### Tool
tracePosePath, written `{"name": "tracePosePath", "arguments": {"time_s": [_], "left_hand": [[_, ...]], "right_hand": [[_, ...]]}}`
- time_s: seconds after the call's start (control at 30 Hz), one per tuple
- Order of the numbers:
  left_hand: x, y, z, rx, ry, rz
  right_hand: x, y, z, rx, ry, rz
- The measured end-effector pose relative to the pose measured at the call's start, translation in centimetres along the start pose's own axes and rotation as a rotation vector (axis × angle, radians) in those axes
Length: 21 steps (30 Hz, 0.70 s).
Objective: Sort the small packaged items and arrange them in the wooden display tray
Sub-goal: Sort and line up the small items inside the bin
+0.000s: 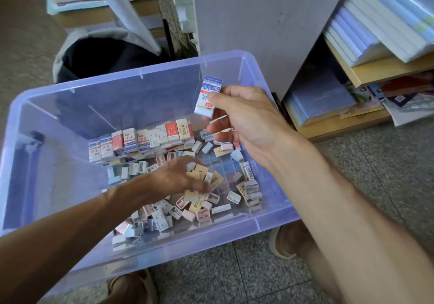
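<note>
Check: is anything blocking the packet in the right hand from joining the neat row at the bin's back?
Nothing visible. The right hand pinches the white-and-blue packet above the stacked row, with open air between them. The left hand works lower, in the loose pile.

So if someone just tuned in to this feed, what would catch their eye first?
Probably the right hand, raised over the translucent blue bin and pinching one white-and-blue packet. Next, the jumble of small packets on the bin floor, where the left hand grips several tan ones.
</note>
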<state>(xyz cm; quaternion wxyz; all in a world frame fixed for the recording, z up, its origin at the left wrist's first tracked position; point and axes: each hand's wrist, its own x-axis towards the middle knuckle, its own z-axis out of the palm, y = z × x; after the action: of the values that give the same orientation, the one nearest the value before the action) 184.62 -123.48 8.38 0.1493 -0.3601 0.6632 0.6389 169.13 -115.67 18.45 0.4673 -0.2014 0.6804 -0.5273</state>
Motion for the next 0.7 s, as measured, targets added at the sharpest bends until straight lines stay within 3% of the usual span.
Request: {"name": "tracePosePath", "arguments": {"time_s": [0.2, 0.33, 0.53, 0.7], "left_hand": [[-6.1, -1.3, -2.9, -0.548, 0.131, -0.074], [-9.3, -1.3, -4.0, -0.782, 0.355, -0.086], [-10.5, -2.2, -6.0, -0.914, 0.587, -0.151], [-10.0, -3.3, -7.7, -0.920, 0.720, -0.171]], "right_hand": [[1.4, 1.7, 3.6, -0.052, -0.071, 0.075], [3.4, 2.9, 6.4, -0.083, -0.108, 0.179], [7.1, 4.2, 9.5, -0.449, -0.129, 0.230], [9.8, 6.8, 13.5, -0.679, -0.127, 0.149]]}}
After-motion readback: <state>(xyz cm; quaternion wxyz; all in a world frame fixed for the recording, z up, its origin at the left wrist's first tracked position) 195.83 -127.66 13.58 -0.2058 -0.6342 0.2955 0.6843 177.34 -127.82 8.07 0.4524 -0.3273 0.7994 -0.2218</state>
